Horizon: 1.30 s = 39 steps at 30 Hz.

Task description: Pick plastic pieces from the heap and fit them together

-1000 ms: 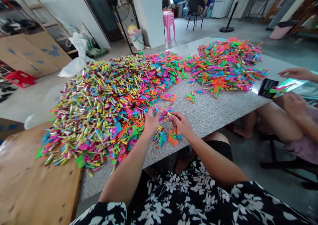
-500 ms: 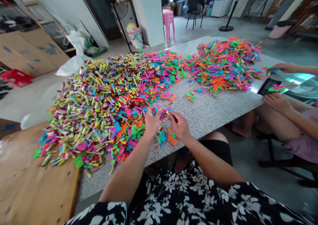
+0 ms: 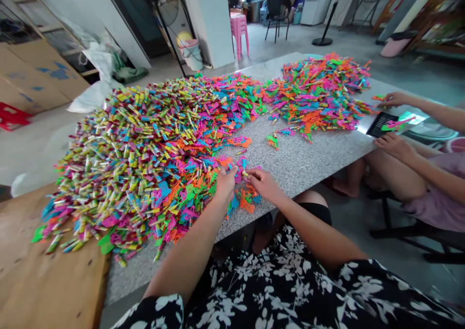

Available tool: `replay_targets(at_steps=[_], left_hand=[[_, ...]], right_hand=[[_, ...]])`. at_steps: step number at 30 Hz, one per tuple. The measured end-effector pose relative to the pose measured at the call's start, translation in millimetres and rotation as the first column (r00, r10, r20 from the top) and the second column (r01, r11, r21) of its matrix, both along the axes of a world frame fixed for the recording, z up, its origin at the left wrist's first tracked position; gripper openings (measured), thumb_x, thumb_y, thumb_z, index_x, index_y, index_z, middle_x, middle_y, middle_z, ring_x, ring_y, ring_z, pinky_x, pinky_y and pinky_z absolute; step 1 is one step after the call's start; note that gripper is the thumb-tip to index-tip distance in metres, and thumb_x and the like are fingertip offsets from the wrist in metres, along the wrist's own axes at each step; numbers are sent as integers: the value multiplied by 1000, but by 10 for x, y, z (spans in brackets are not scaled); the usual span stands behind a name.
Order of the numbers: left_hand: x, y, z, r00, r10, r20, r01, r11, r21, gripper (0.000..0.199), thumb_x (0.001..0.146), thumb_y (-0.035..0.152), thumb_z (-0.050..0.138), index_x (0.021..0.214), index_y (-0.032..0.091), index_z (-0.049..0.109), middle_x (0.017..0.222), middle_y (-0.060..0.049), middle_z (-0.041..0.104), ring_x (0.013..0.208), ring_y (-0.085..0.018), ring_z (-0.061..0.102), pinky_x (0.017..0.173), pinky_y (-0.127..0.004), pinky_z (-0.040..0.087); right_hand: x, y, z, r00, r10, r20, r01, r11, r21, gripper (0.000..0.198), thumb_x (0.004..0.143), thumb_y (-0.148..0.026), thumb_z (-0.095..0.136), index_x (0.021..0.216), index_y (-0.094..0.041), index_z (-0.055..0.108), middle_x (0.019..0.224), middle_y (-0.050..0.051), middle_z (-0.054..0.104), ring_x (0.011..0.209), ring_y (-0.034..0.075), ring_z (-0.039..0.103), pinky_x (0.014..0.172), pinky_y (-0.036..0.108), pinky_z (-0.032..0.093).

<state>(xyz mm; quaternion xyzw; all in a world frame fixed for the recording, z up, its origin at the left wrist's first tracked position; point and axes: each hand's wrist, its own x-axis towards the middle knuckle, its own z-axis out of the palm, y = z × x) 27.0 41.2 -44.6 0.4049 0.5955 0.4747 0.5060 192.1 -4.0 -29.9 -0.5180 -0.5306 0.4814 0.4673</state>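
Observation:
My left hand [image 3: 225,183] is closed, thumb against fingers, on a small bright plastic toy piece whose shape is mostly hidden. Close by on the right, my right hand [image 3: 267,186] pinches a short tube with a pale yellow wrap [image 3: 245,174]. The two hands almost meet above the speckled table. To their left rises a big heap of short wrapped tubes [image 3: 145,140]. Flat plastic toy pieces [image 3: 191,192] in pink, orange, green and blue lie along its near side. Under my hands are a few orange and blue pieces [image 3: 247,204].
A second heap of colourful toys [image 3: 319,96] covers the far right of the grey table [image 3: 286,159]. At the right, another person's hands [image 3: 395,145] work by a black basket [image 3: 381,124]. A wooden board [image 3: 47,275] adjoins the table at left.
The view has shifted slightly, so the table and heaps sit further left. My hands stay close together, the right still pinching the tube. The other person's far hand has shifted slightly.

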Motion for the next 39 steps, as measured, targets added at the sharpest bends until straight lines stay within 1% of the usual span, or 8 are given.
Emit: replay_targets(at_steps=[3, 7, 13, 17, 22, 25, 31, 39], left_hand=[[-24, 145, 6, 962, -87, -260, 77, 996, -47, 26, 102, 43, 57, 112, 20, 63, 105, -11, 77, 92, -24, 76, 80, -37, 60], [-67, 349, 18, 674, -193, -713, 245, 969, -32, 25, 97, 43, 66, 108, 20, 67, 116, -15, 77, 112, -29, 72, 97, -40, 54], [49, 524, -68, 385, -248, -889, 291, 947, -138, 42, 87, 56, 75, 108, 19, 69, 126, -20, 72, 114, -35, 70, 94, -42, 51], [56, 608, -82, 495, -270, -826, 315, 941, -119, 19, 90, 36, 73, 101, 21, 68, 107, -11, 76, 100, -27, 71, 88, -35, 51], [-129, 626, 67, 724, -257, -640, 310, 950, -30, 31, 89, 24, 71, 119, 17, 65, 112, -11, 75, 100, -24, 71, 89, -35, 53], [-226, 554, 192, 849, -375, -372, 387, 921, -44, 47, 88, 21, 68, 134, 19, 59, 107, -8, 74, 88, -21, 72, 77, -32, 56], [-252, 378, 352, 869, -493, -42, 487, 867, -105, 42, 86, 40, 77, 119, 23, 57, 95, -3, 69, 77, -18, 73, 56, -23, 50], [-504, 334, 519, 823, -540, -177, 551, 835, 12, 47, 89, 63, 74, 104, 19, 68, 70, 5, 51, 54, -9, 44, 51, -20, 35]], right_hand=[[439, 393, 64, 991, -131, -9, 130, 990, -62, 11, 88, -29, 69, 91, -19, 75, 66, -1, 69, 47, 12, 52, 44, 24, 41], [996, 982, 255, 791, -439, -426, 464, 884, -49, 18, 88, -35, 74, 94, -22, 64, 72, -4, 67, 47, 7, 47, 45, 18, 40], [690, 1050, 57, 863, -335, -379, 237, 929, -283, 16, 79, -24, 82, 87, -18, 69, 70, -2, 68, 52, 9, 53, 50, 21, 45], [365, 905, -192, 979, -154, 130, 182, 954, -240, 14, 88, -19, 71, 101, -17, 77, 89, 6, 78, 79, 18, 70, 77, 29, 56], [350, 894, -230, 773, 43, 633, -5, 998, -62, 14, 93, -13, 65, 95, -13, 79, 112, 19, 78, 115, 27, 69, 99, 31, 49], [297, 921, -148, 840, 57, 540, -34, 998, -52, 18, 100, -20, 61, 102, -14, 78, 102, 14, 78, 100, 23, 72, 88, 30, 54], [-54, 860, 23, 998, -16, -57, 16, 1000, -4, 20, 102, -30, 59, 113, -18, 70, 94, 5, 75, 74, 14, 71, 59, 23, 54], [-4, 740, 215, 998, 59, -22, -56, 992, 110, 30, 94, -47, 68, 106, -20, 74, 77, 0, 68, 62, 13, 58, 55, 24, 46]])
